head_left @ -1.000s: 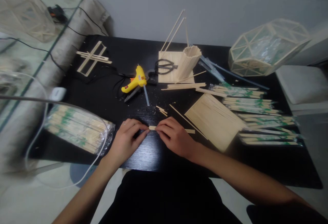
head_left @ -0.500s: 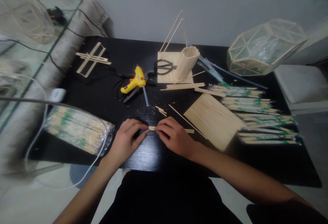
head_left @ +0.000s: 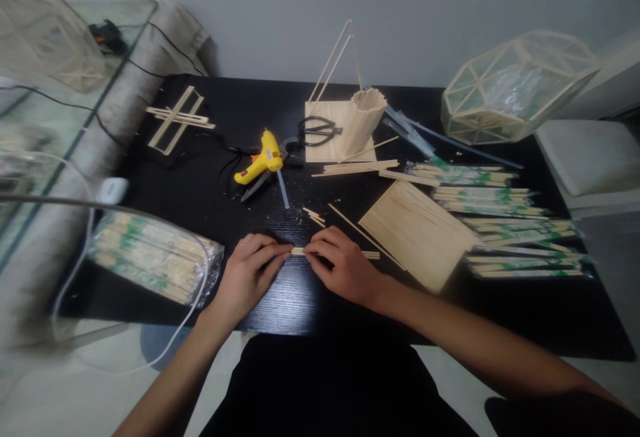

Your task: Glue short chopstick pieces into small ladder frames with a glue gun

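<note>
Between my two hands, low over the black table, runs a small bundle of thin wooden sticks (head_left: 298, 251). My left hand (head_left: 255, 267) pinches its left end with thumb and fingertips. My right hand (head_left: 340, 267) grips the same sticks farther right, and their other ends (head_left: 371, 255) stick out past it. Just beyond my fingers lie several short cut stick pieces (head_left: 314, 215). A single long stick (head_left: 367, 237) rests slantwise beside my right hand. The fingers hide how many sticks are held.
A yellow glue gun (head_left: 260, 159) lies over pliers. Behind are black scissors (head_left: 318, 131) by a stick cup (head_left: 364, 120) on a square base. Right are a stick panel (head_left: 420, 237) and wrapped chopsticks (head_left: 525, 268); left, a packed bundle (head_left: 145, 257) and a white cable (head_left: 204, 270).
Both hands keep their hold on the sticks with hardly any movement. The view has shifted very slightly.
</note>
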The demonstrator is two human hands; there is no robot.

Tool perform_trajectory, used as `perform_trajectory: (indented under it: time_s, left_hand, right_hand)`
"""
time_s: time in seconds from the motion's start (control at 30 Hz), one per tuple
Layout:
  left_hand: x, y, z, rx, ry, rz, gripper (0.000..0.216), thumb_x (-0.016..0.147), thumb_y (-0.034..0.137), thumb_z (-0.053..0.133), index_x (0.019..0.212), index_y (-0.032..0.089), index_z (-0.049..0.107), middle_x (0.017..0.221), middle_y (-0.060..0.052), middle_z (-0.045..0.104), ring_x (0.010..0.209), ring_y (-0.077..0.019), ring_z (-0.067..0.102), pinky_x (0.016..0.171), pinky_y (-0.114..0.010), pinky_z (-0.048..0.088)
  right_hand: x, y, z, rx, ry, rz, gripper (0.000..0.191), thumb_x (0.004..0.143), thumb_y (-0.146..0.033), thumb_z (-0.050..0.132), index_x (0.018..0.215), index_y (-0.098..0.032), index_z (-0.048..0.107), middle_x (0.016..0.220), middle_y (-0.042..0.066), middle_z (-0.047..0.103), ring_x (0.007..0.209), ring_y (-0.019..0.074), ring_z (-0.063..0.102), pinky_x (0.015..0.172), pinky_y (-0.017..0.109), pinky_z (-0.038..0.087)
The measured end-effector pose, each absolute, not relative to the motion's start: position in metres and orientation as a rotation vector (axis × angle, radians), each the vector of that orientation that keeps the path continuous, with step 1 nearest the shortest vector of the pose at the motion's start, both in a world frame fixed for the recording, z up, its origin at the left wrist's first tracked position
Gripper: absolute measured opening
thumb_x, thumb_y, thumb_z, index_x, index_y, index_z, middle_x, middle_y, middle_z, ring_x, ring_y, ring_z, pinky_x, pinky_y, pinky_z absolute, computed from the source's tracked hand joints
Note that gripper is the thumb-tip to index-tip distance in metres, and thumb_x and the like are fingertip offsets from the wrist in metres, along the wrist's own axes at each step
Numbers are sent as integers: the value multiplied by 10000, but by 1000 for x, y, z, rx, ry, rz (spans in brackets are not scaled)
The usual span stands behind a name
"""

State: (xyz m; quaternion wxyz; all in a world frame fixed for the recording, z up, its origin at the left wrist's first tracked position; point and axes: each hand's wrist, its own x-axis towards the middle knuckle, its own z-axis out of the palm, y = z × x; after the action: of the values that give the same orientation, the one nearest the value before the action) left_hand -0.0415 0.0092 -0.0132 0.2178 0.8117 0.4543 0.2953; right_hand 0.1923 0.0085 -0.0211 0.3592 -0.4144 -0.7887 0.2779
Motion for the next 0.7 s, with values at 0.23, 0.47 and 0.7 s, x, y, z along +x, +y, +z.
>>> perform_trajectory:
  time_s: [0.23,0.47,0.7]
  left_hand:
    - [-42,9,-15,2296,1255,810,167,998,194,686,1136,244,766,963,-20,679,901,-181,622,839,-345,488]
    - [-42,9,-16,2277,1258,815,154,990,182,695,1112,238,771,938,-17,688,885,-179,629,833,-344,482]
    - [-42,10,-14,2237,1265,823,110,987,202,705,1078,227,761,928,-13,701,880,-178,647,839,-345,486]
  right_hand:
    - [192,10,-21,-1029,-2042,679,153,1007,-112,579,937,-176,699,927,70,670,919,198,622,868,346,550]
    - [191,9,-24,-1040,-2020,651,145,974,-85,594,907,-200,650,918,64,655,906,205,618,852,357,562]
    - [191,8,-23,-1067,-2015,631,136,973,-95,591,907,-202,644,923,67,651,910,207,623,855,363,565]
